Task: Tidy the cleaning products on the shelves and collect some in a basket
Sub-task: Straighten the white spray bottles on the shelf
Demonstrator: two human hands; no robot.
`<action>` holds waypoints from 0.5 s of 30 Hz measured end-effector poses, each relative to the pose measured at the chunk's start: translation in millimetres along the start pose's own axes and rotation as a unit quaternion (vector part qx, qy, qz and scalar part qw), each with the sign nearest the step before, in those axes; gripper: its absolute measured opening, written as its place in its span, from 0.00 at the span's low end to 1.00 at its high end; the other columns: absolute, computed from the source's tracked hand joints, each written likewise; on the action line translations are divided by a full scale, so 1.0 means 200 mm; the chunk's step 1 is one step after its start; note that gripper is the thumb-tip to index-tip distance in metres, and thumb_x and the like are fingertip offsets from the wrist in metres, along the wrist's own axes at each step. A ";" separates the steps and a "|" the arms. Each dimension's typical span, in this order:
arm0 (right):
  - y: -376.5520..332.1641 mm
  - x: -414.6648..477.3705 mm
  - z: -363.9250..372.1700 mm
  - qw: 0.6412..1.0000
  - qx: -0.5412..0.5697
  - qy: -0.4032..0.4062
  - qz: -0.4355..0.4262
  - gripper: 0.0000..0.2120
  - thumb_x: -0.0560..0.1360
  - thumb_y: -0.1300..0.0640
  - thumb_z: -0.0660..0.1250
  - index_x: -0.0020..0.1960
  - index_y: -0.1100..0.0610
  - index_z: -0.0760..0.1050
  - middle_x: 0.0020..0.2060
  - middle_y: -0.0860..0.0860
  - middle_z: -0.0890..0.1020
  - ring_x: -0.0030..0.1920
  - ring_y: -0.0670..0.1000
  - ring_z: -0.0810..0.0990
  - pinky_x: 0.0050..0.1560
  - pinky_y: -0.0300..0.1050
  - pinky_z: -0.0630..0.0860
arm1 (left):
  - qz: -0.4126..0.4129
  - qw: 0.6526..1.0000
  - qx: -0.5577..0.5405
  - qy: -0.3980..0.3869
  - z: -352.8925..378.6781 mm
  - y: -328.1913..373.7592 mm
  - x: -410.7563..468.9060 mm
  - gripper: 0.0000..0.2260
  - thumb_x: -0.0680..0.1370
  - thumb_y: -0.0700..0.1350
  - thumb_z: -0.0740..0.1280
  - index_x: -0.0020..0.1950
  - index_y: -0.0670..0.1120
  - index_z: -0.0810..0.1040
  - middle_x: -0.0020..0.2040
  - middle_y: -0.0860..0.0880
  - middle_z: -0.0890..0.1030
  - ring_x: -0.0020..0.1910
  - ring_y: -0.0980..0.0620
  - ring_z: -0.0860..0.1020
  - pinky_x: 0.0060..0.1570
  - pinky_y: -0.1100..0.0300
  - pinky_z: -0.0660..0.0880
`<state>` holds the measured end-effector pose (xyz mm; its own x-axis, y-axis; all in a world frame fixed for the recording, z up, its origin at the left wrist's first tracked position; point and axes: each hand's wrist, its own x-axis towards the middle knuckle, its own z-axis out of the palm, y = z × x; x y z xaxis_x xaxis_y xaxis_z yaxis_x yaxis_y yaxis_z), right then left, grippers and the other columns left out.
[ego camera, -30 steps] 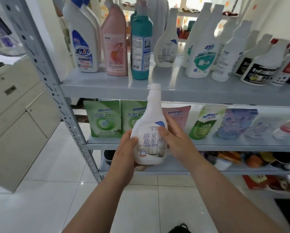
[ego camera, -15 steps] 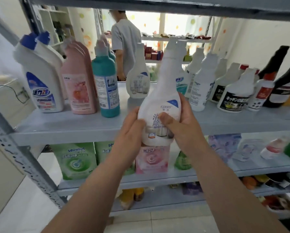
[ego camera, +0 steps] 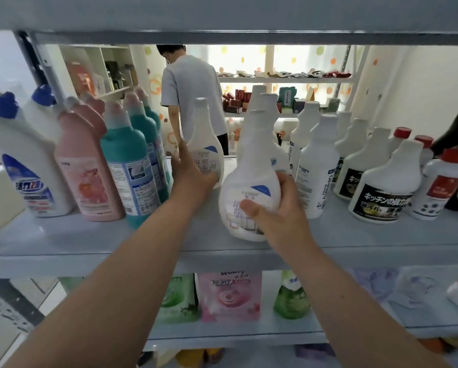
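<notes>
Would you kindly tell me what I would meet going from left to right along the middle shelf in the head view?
blue-capped white bottles → pink bottles → teal bottles → left hand holding the standing white bottle → right hand gripping the held white bottle → black-labelled bottle → red-capped bottle

The left hand (ego camera: 189,172) has left the carried bottle (ego camera: 249,189), now gripping a second bottle (ego camera: 206,150) just right of the teal bottle (ego camera: 127,166).
</notes>
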<state>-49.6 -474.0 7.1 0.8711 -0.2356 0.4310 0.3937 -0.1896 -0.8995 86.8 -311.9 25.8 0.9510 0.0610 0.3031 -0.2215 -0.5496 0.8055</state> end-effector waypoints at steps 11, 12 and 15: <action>0.08 -0.01 -0.03 0.999 0.023 -0.032 0.001 0.28 0.67 0.52 0.80 0.51 0.24 0.70 0.49 0.34 0.83 0.50 0.40 0.84 0.47 0.35 0.81 | -0.034 0.996 0.077 0.025 0.07 -0.05 0.14 0.40 0.73 0.51 0.78 0.75 0.45 0.56 0.73 0.42 0.59 0.69 0.36 0.70 0.69 0.44 0.71; 0.08 -0.02 -0.02 0.999 0.024 -0.030 0.001 0.28 0.66 0.52 0.79 0.50 0.23 0.70 0.50 0.33 0.83 0.50 0.40 0.84 0.47 0.34 0.81 | -0.025 0.996 0.077 0.024 0.07 -0.04 0.12 0.39 0.73 0.50 0.78 0.75 0.44 0.57 0.72 0.41 0.60 0.69 0.37 0.71 0.68 0.44 0.72; 0.08 -0.03 -0.02 0.999 0.030 -0.019 0.005 0.29 0.67 0.52 0.79 0.57 0.29 0.69 0.50 0.33 0.83 0.51 0.40 0.84 0.47 0.33 0.80 | -0.004 0.998 0.052 0.029 0.04 -0.04 0.01 0.36 0.73 0.47 0.78 0.73 0.44 0.60 0.70 0.41 0.67 0.66 0.39 0.73 0.63 0.48 0.73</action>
<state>-49.3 -479.3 -10.0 0.8857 -0.2000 0.4189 0.3998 -0.1300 -0.9073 91.3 -313.8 15.6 0.9378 0.1116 0.3287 -0.1882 -0.6323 0.7515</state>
